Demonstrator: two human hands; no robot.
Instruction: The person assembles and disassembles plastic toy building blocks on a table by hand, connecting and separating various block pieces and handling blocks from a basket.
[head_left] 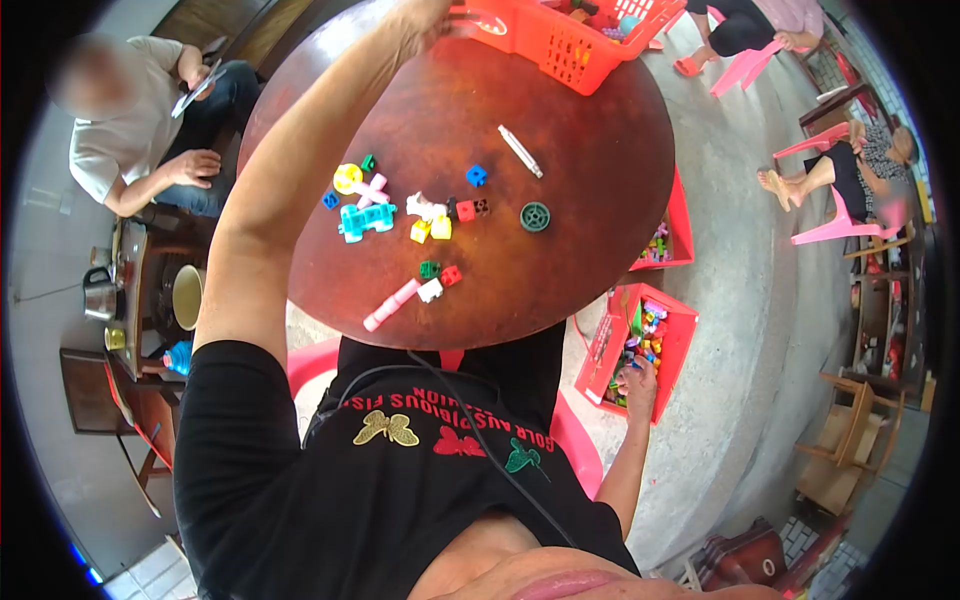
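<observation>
My left hand (425,22) reaches across the round wooden table to the near left end of a red plastic basket (575,68), its fingers closed at the rim and partly cut off by the frame. Low on the right, my right hand (640,388) is in a red box (672,375) of mixed building blocks, fingers pinched around a small blue block (633,366). On the tabletop lie a teal wheeled piece (366,222), a pink stick of blocks (392,306), a green wheel (535,217), a white rod (520,151) and a blue block (477,175).
More small blocks, among them a red block (465,210) and a green block (429,269), lie scattered about the table (600,150). A second red box (682,225) stands beyond the table's right edge. One person (130,130) sits at the left; others sit on pink chairs at the right.
</observation>
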